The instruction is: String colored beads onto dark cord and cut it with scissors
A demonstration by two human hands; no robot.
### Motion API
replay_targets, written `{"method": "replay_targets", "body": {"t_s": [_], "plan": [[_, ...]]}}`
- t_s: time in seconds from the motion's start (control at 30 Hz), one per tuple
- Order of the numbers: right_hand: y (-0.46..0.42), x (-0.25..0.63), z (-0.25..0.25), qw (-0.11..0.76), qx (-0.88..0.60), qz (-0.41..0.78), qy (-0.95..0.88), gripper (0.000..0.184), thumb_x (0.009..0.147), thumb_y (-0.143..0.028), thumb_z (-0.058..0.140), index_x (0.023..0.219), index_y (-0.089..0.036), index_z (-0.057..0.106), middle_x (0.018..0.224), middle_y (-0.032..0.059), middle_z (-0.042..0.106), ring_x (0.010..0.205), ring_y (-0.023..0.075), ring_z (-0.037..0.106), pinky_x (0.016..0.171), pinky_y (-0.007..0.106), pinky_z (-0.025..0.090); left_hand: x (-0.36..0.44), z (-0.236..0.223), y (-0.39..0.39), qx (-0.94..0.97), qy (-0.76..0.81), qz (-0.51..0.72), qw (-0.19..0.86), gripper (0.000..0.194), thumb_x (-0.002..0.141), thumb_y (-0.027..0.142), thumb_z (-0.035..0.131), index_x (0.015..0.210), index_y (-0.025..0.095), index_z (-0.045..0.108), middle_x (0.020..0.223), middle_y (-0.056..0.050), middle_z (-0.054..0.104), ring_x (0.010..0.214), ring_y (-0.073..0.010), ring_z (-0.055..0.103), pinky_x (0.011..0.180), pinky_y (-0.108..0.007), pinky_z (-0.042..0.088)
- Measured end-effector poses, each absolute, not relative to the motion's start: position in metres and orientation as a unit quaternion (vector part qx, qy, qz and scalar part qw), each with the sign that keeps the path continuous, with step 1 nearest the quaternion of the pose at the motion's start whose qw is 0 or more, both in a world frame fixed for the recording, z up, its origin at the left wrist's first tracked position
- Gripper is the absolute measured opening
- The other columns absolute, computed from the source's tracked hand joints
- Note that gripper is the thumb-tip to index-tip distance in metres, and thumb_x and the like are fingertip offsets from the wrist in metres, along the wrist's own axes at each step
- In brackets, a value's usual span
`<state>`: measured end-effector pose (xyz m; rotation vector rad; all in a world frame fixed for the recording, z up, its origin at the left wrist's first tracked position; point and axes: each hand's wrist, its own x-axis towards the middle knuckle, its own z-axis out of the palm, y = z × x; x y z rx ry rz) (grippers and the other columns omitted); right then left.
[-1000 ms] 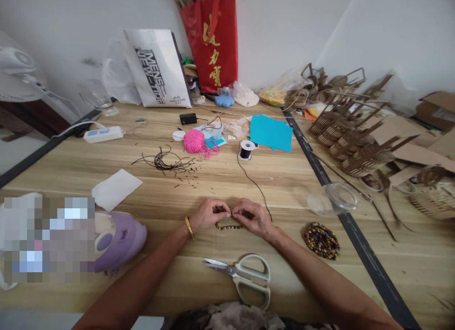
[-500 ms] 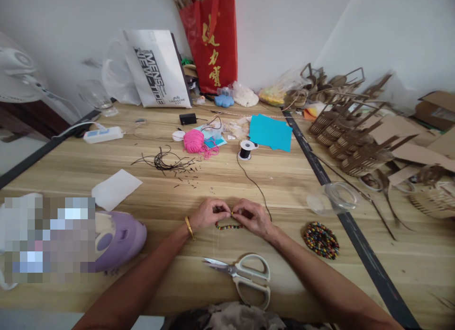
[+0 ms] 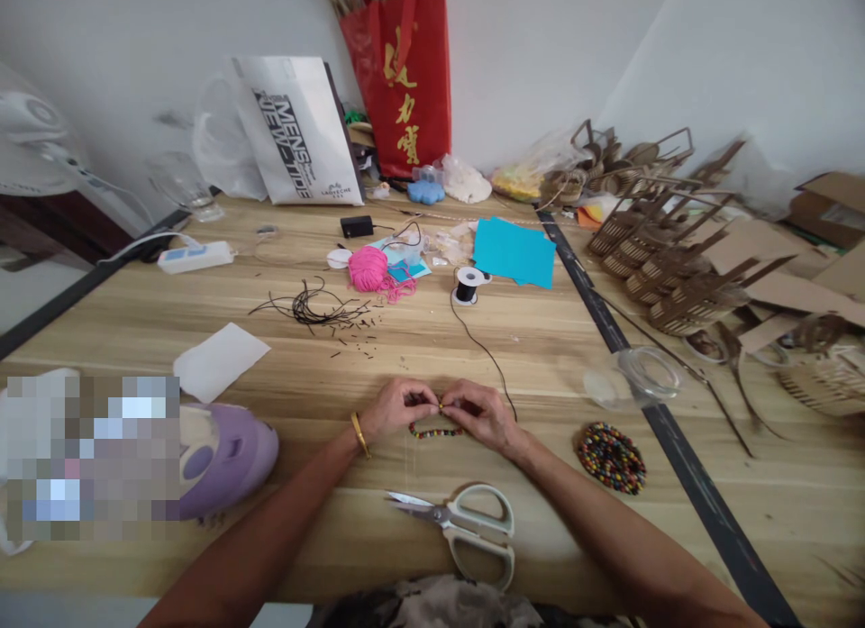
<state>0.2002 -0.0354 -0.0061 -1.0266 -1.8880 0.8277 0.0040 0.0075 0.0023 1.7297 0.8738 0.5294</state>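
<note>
A bead string (image 3: pixel 436 432) of many colours hangs in a short loop below my hands, its two ends rising to my fingers. My left hand (image 3: pixel 404 405) pinches it from the left, thumb and forefinger together. From the right, my right hand (image 3: pixel 481 414) pinches the same string, the fingertips of both hands nearly meeting around a small yellowish bead. The exact grip on the thin cord is too small to make out. Scissors (image 3: pixel 442 515) with pale handles lie nearer to me, blades pointing left. A coiled pile of coloured beads (image 3: pixel 612 459) rests to the right.
A spool of black cord (image 3: pixel 467 286) stands ahead, its cord trailing towards my right hand. Cut black cords (image 3: pixel 317 305), pink yarn (image 3: pixel 368 270) and blue sheets (image 3: pixel 514 252) lie beyond. Woven baskets (image 3: pixel 666 268) crowd the right; a purple object (image 3: pixel 233 457) sits left.
</note>
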Motion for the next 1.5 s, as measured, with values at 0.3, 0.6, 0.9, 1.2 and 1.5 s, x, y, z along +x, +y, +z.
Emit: {"method": "replay_targets", "body": {"t_s": [0.3,0.6,0.9,1.2,1.5], "plan": [[-0.0342,0.1998,-0.0053,0.416,-0.385,0.332,-0.754,0.015,0.089,-0.030,0.058,0.085,-0.018,0.067,0.079,0.0060,0.067,0.069,0.0147,0.060,0.062,0.025,0.046,0.0031,0.0015,0.0081,0.731,0.367,0.221,0.531,0.014,0.075,0.024,0.064,0.076,0.012,0.070,0.074,-0.004,0.069,0.068,-0.0137,0.059,0.066,-0.023,0.045],[-0.0352,0.2004,-0.0049,0.415,-0.402,0.310,-0.755,0.018,0.088,-0.033,0.059,0.086,-0.017,0.066,0.076,0.0057,0.065,0.059,0.0120,0.055,0.053,0.023,0.043,0.0024,-0.0017,0.0082,0.725,0.366,0.224,0.539,0.016,0.075,0.025,0.064,0.078,0.011,0.070,0.073,-0.005,0.069,0.067,-0.0129,0.059,0.064,-0.022,0.045],[-0.0352,0.2012,-0.0026,0.412,-0.393,0.293,-0.768,0.016,0.090,-0.030,0.057,0.087,-0.017,0.065,0.075,0.0056,0.064,0.061,0.0132,0.055,0.055,0.023,0.043,0.0033,0.0002,0.0078,0.720,0.368,0.228,0.542,0.015,0.075,0.024,0.064,0.076,0.010,0.070,0.071,-0.004,0.068,0.065,-0.0122,0.058,0.061,-0.021,0.044],[-0.0341,0.2016,-0.0063,0.419,-0.378,0.275,-0.779,0.011,0.090,-0.024,0.056,0.087,-0.018,0.064,0.077,0.0056,0.065,0.066,0.0137,0.057,0.059,0.024,0.044,0.0031,-0.0012,0.0081,0.721,0.366,0.231,0.542,0.014,0.075,0.024,0.064,0.077,0.011,0.070,0.071,-0.004,0.068,0.064,-0.0114,0.057,0.060,-0.020,0.043],[-0.0339,0.2011,-0.0063,0.405,-0.378,0.254,-0.793,0.014,0.092,-0.023,0.052,0.086,-0.017,0.062,0.075,0.0052,0.063,0.067,0.0144,0.057,0.061,0.024,0.045,0.0029,-0.0012,0.0080,0.721,0.372,0.222,0.541,0.016,0.075,0.025,0.063,0.077,0.010,0.070,0.071,-0.004,0.068,0.064,-0.0118,0.057,0.060,-0.021,0.043]]}}
